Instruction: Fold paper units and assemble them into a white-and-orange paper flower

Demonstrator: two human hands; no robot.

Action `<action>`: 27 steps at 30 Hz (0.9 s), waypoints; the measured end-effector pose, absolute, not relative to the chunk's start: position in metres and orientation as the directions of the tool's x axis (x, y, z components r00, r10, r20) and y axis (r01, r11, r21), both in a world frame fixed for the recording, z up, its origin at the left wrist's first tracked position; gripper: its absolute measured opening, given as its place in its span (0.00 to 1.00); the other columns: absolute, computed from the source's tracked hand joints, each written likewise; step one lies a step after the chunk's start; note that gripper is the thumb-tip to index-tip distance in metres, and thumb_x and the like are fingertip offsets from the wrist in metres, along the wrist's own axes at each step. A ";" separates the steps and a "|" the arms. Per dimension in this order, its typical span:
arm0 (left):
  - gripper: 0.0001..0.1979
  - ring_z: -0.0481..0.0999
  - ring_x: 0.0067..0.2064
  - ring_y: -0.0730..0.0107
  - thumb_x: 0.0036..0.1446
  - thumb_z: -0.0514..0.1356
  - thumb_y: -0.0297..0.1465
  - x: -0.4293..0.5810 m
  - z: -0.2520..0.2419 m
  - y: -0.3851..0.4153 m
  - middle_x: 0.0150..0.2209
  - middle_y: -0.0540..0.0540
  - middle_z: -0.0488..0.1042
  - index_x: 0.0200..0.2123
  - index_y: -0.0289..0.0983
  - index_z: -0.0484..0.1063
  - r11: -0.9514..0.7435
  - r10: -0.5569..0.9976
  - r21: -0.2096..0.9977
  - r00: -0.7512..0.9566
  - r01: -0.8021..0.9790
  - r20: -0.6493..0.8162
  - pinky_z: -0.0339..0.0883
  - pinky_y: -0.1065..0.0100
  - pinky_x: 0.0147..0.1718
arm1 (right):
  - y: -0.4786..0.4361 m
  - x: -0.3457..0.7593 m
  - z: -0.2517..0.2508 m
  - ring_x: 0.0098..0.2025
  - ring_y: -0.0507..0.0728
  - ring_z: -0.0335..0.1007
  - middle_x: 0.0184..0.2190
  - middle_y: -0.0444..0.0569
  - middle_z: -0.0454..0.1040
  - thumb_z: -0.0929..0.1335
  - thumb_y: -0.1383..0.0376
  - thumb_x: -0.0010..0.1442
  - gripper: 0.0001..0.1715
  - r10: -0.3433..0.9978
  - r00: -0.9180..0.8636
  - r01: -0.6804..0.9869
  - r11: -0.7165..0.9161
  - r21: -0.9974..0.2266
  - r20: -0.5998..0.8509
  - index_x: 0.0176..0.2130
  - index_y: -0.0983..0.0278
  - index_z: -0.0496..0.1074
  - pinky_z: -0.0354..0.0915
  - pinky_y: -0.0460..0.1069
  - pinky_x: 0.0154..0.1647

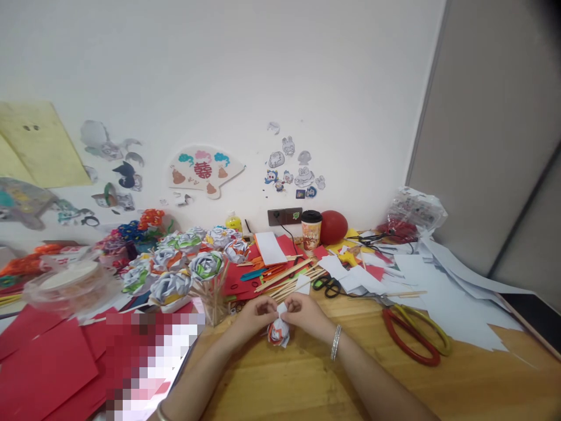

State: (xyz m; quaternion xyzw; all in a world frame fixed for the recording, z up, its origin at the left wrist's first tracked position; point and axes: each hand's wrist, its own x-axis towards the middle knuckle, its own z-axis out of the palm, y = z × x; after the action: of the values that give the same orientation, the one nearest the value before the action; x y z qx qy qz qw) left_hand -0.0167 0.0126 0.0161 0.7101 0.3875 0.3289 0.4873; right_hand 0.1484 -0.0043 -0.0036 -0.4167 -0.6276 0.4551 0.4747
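Note:
My left hand (253,314) and my right hand (307,313) meet over the wooden table (307,380), both pinching a small folded paper flower (279,331) printed in white, grey and orange. The fingers of each hand are closed on its upper edges. A silver bracelet circles my right wrist. Just behind my hands lie loose wooden sticks (287,278) and black-handled scissors (328,286).
A cluster of finished paper roses (184,263) on sticks stands at the left, beside a clear plastic tub (70,286) and red paper sheets (44,362). A paper cup (311,229), a red balloon (333,227), large red-and-yellow scissors (414,336) and white paper scraps (447,292) lie to the right.

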 end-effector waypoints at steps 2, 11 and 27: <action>0.08 0.65 0.23 0.75 0.44 0.63 0.32 -0.017 0.016 0.012 0.20 0.53 0.68 0.25 0.34 0.68 -0.226 0.875 0.944 0.476 0.240 0.088 0.56 0.75 0.22 | -0.005 0.148 -0.004 0.23 0.48 0.60 0.19 0.37 0.63 0.67 0.74 0.41 0.08 0.954 -0.188 0.124 0.259 -0.958 0.234 0.23 0.64 0.63 0.57 0.43 0.24; 0.07 0.66 0.25 0.75 0.44 0.61 0.32 -0.019 0.019 0.013 0.21 0.53 0.68 0.23 0.34 0.67 -0.298 0.874 0.886 0.475 0.356 0.103 0.58 0.75 0.24 | -0.010 0.150 0.003 0.25 0.49 0.59 0.19 0.38 0.63 0.67 0.75 0.43 0.07 0.935 -0.199 0.224 0.336 -0.915 0.295 0.23 0.65 0.66 0.55 0.43 0.26; 0.09 0.69 0.21 0.74 0.36 0.66 0.32 -0.036 0.033 0.018 0.19 0.50 0.74 0.22 0.32 0.74 -0.212 0.766 0.861 0.626 0.462 -0.148 0.61 0.74 0.22 | 0.000 0.145 -0.015 0.27 0.50 0.66 0.24 0.42 0.71 0.69 0.70 0.46 0.07 0.899 -0.389 0.170 0.287 -0.943 0.203 0.30 0.67 0.71 0.62 0.45 0.30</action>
State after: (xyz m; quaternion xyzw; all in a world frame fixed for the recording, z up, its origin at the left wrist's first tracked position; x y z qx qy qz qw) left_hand -0.0361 0.0184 0.0329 0.7622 0.4027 0.1576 0.4816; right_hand 0.1446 -0.0004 -0.0151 -0.3836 -0.6964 0.4578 0.3979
